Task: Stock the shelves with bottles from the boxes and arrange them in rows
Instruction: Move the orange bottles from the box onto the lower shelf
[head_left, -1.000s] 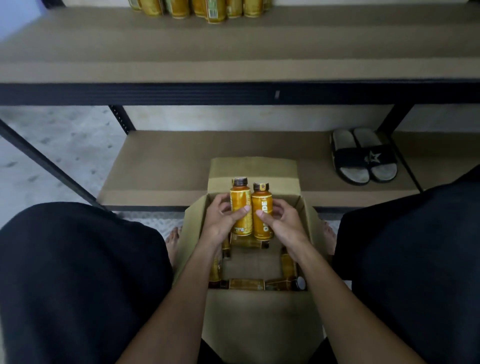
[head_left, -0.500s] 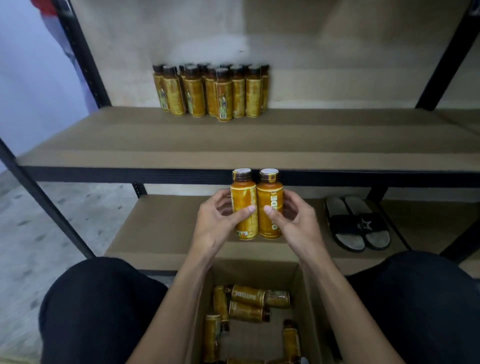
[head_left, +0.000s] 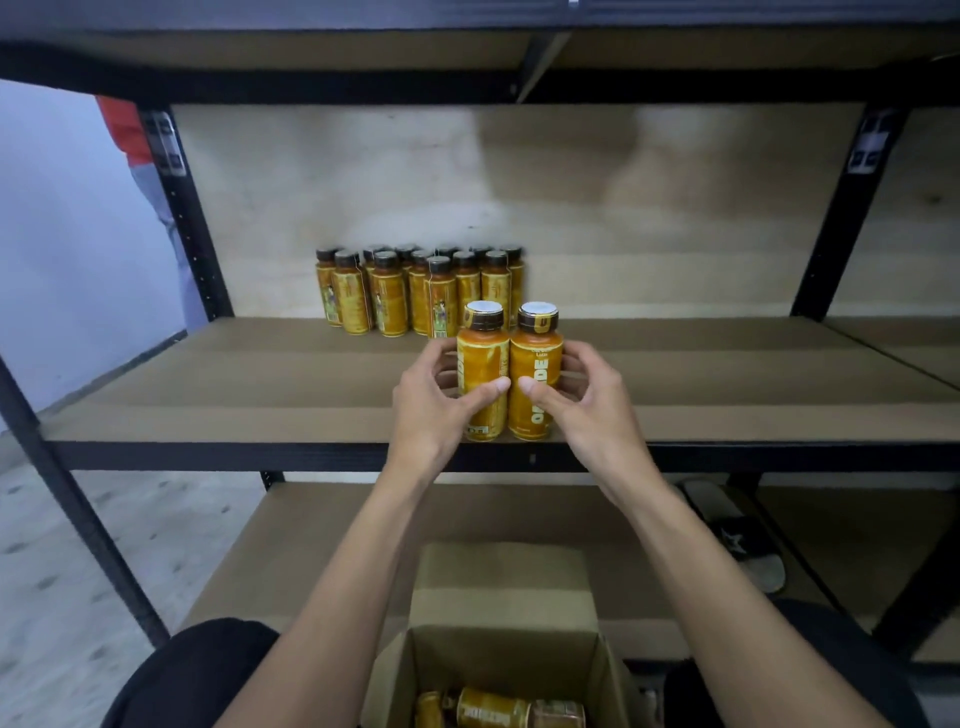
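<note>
shelf (head_left: 260, 384) front bare | bottle cluster (head_left: 415, 291) blocks rear-left | right side open

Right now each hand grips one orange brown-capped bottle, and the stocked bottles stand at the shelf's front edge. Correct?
Wrong spot: head view shows the stocked bottles at the back of the brown shelf. Left hand grips one orange bottle, right hand another.

A person's 2 bare forearms (head_left: 332, 597), left hand (head_left: 431, 410) and right hand (head_left: 587, 405), with black clothing (head_left: 197, 675) over both knees.
</note>
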